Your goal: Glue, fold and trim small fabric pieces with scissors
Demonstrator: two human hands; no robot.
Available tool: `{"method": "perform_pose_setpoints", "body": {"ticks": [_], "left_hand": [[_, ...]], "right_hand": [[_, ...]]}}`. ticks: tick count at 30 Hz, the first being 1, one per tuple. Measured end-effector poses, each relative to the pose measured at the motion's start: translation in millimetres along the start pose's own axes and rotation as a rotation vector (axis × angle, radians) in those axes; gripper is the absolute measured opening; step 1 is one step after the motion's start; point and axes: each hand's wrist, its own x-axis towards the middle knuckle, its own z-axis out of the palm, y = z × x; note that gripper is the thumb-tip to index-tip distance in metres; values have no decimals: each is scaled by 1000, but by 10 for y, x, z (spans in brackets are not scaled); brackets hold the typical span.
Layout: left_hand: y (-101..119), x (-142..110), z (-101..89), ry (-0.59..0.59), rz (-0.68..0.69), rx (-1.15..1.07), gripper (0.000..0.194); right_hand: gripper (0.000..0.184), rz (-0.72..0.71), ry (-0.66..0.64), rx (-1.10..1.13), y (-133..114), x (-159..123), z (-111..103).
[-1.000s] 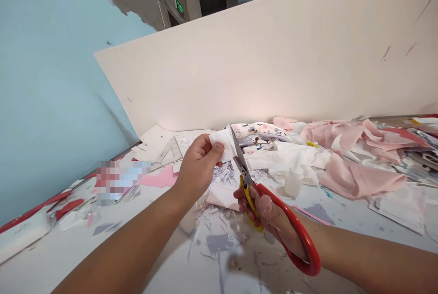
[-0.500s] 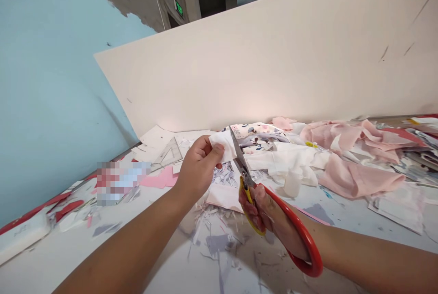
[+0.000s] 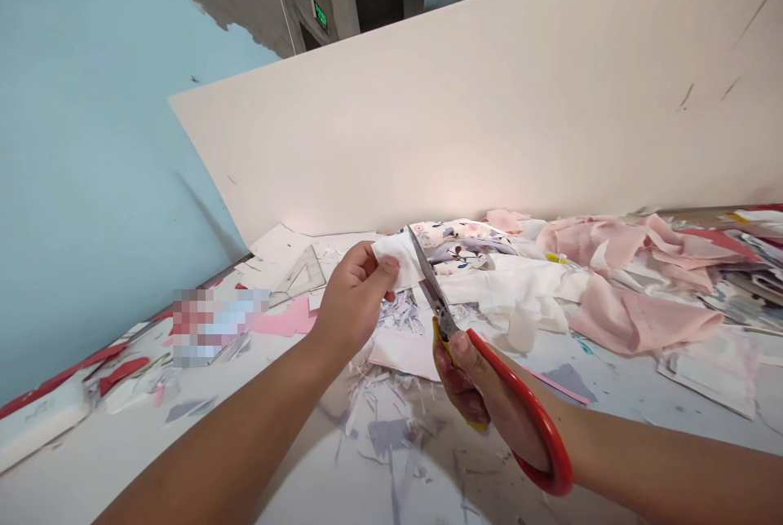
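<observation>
My left hand pinches a small white piece of cloth or paper between thumb and fingers, held up above the table. My right hand grips red-handled scissors with a yellow inner grip. Their steel blades run along the right edge of the white piece. Thin white and grey shreds lie on the table below both hands.
Pink fabric, floral-print fabric and white fabric are heaped at the right. A clear triangle ruler and pink paper lie left of my hand. A pale board stands behind the table, a blue wall at left.
The scissors' blades have drawn together on the white piece, and my right hand has shifted slightly down and right. My left hand has barely moved.
</observation>
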Motion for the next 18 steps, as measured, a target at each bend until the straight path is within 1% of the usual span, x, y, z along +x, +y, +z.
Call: {"method": "perform_pose_setpoints", "body": {"ticks": [4, 6, 8, 12, 15, 18], "left_hand": [[-16, 4, -10, -27, -14, -108, 23], [-20, 5, -5, -43, -51, -178, 26], [-16, 4, 3, -64, -101, -197, 30], [15, -5, 8, -120, -170, -93, 33], [46, -15, -8, -150, -177, 5, 35], [72, -17, -27, -157, -179, 52, 34]], "right_hand": [[52, 16, 21, -31, 13, 5, 5], [52, 13, 31, -61, 23, 10, 4], [53, 14, 39, -100, 21, 13, 5], [54, 35, 66, -139, -23, 7, 18], [55, 41, 54, -154, -58, -4, 33], [56, 55, 46, -155, -64, -12, 44]]}}
